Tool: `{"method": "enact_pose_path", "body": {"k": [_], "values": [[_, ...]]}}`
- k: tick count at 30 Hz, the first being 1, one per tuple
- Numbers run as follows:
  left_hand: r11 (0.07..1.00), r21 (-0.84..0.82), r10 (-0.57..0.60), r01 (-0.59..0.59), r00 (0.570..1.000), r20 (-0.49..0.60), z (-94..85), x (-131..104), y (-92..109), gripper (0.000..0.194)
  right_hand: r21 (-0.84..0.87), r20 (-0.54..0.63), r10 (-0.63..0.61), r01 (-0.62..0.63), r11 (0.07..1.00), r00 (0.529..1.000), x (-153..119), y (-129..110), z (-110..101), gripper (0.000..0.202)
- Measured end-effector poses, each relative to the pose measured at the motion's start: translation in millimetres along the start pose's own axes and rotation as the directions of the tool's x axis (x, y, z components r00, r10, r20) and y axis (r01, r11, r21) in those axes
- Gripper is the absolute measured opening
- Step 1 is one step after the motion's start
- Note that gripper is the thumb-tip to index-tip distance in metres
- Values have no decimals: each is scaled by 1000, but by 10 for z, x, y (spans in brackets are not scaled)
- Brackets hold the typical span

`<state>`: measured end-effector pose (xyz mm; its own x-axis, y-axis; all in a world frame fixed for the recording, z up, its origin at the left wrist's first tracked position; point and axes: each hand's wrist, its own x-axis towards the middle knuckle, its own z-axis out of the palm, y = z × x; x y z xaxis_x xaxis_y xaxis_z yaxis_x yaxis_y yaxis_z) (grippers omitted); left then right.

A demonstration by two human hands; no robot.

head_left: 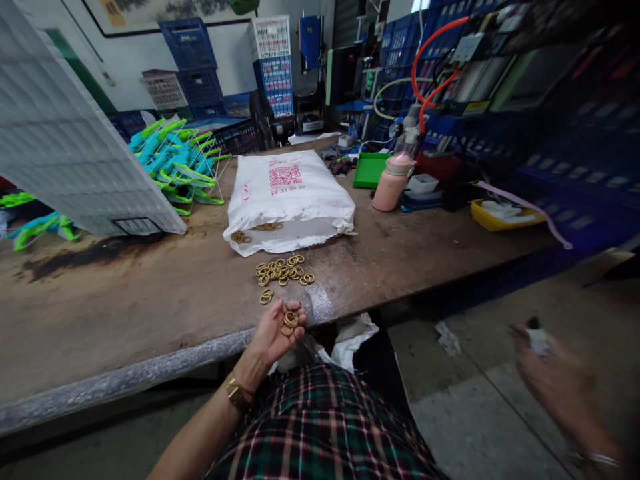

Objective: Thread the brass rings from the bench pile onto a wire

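Note:
My left hand hovers at the near edge of the worn wooden table, palm up, with a few brass rings held in its fingers. Just beyond it lies a loose pile of brass rings, and more rings spill from the open mouth of a white plastic bag. My right hand is blurred, far out to the right above the concrete floor, and grips a small white and black object.
A white plastic crate leans at the left, with a heap of teal and green plastic parts behind it. A pink bottle, a green tray, a yellow tray and machinery with red hoses stand at the back right.

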<state>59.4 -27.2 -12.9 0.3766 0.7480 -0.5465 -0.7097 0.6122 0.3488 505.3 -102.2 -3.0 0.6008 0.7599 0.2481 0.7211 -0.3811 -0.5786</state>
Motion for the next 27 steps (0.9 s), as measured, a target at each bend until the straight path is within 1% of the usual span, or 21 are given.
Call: {"method": "enact_pose_path", "body": {"k": [1,2,3,4,5,6,7,9,10,11,12,13,16,18,22,24,27], "values": [[1000,-4,-3,3,1000,1,-6,12,0,38,-25,7,-2,2,1000,1000,-47,-160,175,25],[1000,-15,-9,9,1000,6,-15,24,1,37,-38,53,-29,31,999,998,-92,-338,368,29],[999,-33,-14,15,1000,14,-26,33,3,36,-12,74,-72,73,997,995,-136,-526,567,32],[998,-53,-20,21,1000,19,-41,41,6,34,48,122,-131,126,991,984,-179,-716,762,34],[997,-71,-25,26,1000,18,-57,47,9,32,116,158,-211,194,974,965,-222,-903,945,35],[996,-85,-26,27,1000,13,-73,51,12,29,184,196,-300,266,946,933,-266,-1084,1110,34],[995,-92,-25,25,1000,4,-88,52,14,27,238,230,-392,339,910,891,-312,-1257,1256,32],[995,-94,-16,15,1000,-9,-114,50,15,21,299,266,-567,492,817,779,-407,-1576,1488,27],[996,-92,-13,12,1000,-9,-123,47,14,18,314,278,-626,547,776,728,-453,-1719,1578,26],[996,-89,-10,10,1000,-7,-130,43,12,15,318,294,-661,581,749,691,-495,-1849,1654,25],[996,-85,-7,7,1000,-2,-135,39,11,12,314,310,-679,603,734,666,-532,-1966,1717,25],[997,-81,-5,5,1000,4,-139,34,10,10,302,325,-686,616,727,651,-561,-2069,1771,25],[998,-60,-2,3,1000,19,-140,21,16,8,238,386,-676,640,730,628,-602,-2303,1877,27],[999,-44,-4,5,1000,23,-136,18,26,10,175,456,-649,654,736,609,-598,-2411,1909,28],[999,-35,-14,15,999,33,-130,31,44,16,50,583,-580,687,725,569,-570,-2551,1920,24],[999,-46,-19,21,999,37,-136,46,44,19,31,604,-566,694,720,561,-560,-2587,1922,23],[998,-59,-32,35,999,41,-153,72,37,24,19,595,-564,691,723,573,-551,-2606,1934,20]]}}
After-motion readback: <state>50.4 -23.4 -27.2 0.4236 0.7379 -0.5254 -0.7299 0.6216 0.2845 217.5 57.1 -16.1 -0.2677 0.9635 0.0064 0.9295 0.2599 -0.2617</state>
